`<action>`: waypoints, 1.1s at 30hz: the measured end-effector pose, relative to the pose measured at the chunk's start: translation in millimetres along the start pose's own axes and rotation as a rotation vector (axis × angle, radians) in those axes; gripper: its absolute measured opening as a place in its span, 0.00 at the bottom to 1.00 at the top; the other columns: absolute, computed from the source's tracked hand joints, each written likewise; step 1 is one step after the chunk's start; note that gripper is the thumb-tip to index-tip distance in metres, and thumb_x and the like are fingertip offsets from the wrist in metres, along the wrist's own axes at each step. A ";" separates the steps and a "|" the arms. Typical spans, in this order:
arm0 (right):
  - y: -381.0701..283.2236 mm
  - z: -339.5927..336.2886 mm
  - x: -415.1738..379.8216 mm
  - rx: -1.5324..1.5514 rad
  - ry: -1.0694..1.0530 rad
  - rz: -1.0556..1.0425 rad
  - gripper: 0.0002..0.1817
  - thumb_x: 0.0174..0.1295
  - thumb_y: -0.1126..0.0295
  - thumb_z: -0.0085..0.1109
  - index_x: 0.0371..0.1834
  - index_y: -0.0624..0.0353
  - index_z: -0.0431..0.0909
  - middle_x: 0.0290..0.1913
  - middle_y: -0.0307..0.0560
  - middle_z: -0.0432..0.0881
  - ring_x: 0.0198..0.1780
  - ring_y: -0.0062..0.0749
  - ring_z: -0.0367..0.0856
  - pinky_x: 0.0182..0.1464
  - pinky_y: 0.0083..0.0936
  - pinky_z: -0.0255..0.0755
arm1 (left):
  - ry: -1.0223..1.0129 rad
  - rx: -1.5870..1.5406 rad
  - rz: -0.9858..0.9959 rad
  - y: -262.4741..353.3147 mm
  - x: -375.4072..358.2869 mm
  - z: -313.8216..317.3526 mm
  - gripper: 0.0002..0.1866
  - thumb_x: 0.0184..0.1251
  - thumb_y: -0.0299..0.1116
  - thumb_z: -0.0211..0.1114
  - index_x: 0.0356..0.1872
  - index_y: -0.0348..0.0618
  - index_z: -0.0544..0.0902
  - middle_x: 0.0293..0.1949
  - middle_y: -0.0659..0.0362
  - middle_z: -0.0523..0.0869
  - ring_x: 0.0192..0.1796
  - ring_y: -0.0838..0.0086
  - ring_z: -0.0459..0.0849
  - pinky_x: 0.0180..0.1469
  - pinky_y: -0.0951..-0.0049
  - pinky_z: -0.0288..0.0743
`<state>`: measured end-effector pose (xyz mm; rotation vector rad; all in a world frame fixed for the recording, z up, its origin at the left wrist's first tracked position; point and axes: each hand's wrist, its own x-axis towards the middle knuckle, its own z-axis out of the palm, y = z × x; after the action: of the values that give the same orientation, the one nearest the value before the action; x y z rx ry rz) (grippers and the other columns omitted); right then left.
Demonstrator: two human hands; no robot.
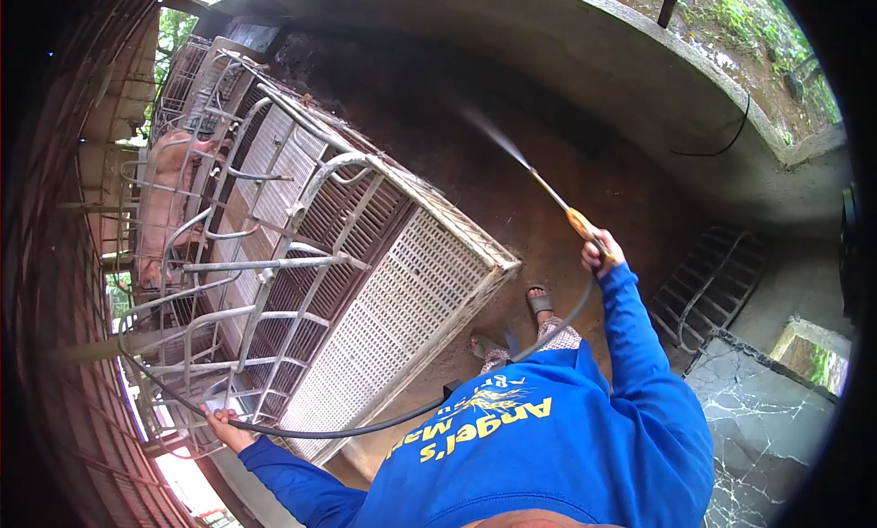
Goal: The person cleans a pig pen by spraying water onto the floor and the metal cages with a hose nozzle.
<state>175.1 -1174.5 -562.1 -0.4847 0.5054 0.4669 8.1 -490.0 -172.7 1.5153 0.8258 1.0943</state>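
My right hand (605,250) is closed on the orange handle of a spray wand (577,221). A white jet of water (496,135) leaves its metal tip toward the dark wet floor (438,108). A black hose (365,431) runs from the handle past my body to the left. My left hand (228,430) is closed around that hose, beside the metal bars of a pen. My sleeves are blue.
A raised pen with a white slatted floor (393,300) and metal bars (265,265) fills the left. A pig (169,199) lies beyond it. A dark grate (708,286) leans at the right, near a marbled slab (754,427). A curved concrete wall (585,53) borders the floor.
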 end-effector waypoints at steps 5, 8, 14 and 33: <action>16.5 -62.6 -92.0 0.225 0.360 -0.211 0.10 0.56 0.55 0.44 0.27 0.47 0.67 0.09 0.30 0.58 0.09 0.20 0.56 0.14 0.20 0.53 | 0.000 -0.029 0.000 -9.7 -5.2 16.8 0.16 0.64 0.35 0.48 0.53 0.47 0.67 0.17 0.72 0.60 0.18 0.88 0.59 0.23 0.87 0.58; 24.8 -69.9 -114.3 0.257 0.533 -0.290 0.10 0.56 0.55 0.44 0.34 0.46 0.69 0.09 0.30 0.59 0.09 0.19 0.56 0.14 0.20 0.53 | 0.004 -0.041 -0.011 -14.3 -3.9 25.9 0.16 0.65 0.36 0.47 0.53 0.48 0.67 0.18 0.72 0.60 0.19 0.88 0.58 0.24 0.86 0.58; 14.6 -69.7 -79.2 0.228 0.371 -0.188 0.10 0.57 0.56 0.43 0.28 0.48 0.67 0.09 0.30 0.59 0.08 0.19 0.55 0.14 0.20 0.52 | 0.027 -0.050 -0.015 -3.8 -18.7 48.2 0.15 0.65 0.35 0.48 0.53 0.48 0.68 0.18 0.71 0.62 0.19 0.88 0.61 0.25 0.85 0.62; -23.4 -38.9 26.1 0.075 0.077 -0.061 0.15 0.57 0.55 0.40 0.39 0.49 0.70 0.08 0.30 0.60 0.08 0.19 0.54 0.15 0.20 0.51 | -0.001 -0.027 -0.014 0.7 -35.9 40.9 0.17 0.65 0.38 0.48 0.54 0.47 0.68 0.16 0.71 0.62 0.16 0.89 0.60 0.21 0.85 0.62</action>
<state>194.5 -1206.1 -599.0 -0.4455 0.5789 0.3705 34.0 -537.1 -181.4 1.4848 0.8167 1.0900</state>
